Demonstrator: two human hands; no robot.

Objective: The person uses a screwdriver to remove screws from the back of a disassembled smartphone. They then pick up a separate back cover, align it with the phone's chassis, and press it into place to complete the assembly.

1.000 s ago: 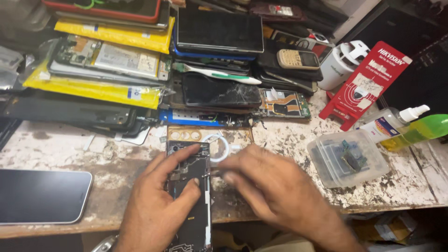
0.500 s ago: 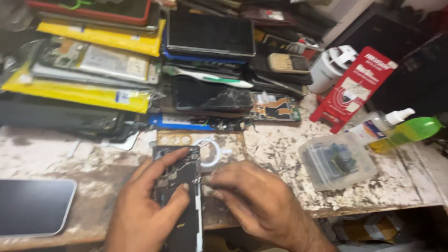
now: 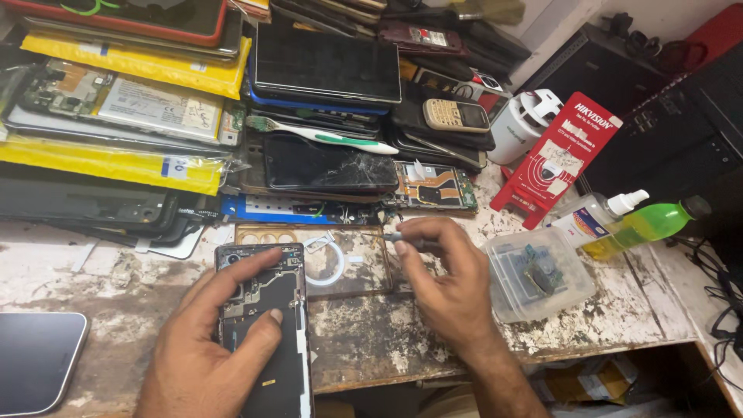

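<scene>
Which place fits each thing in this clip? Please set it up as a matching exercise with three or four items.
Things:
1. opened phone
2. toothbrush
3. clear plastic box
4. green bottle

Places:
A. far right of the bench, lying on its side
B. under the left hand
C. on the pile of phones at the back
D. just right of the right hand

Pairs: 1-B, 2-C, 3-D, 4-A

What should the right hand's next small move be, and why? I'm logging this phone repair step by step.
Probably bring the thin tool back over the opened phone. The right hand holds it off to the side, above the clear back cover, while the left hand pins the phone flat, its insides exposed, on the workbench.
</scene>
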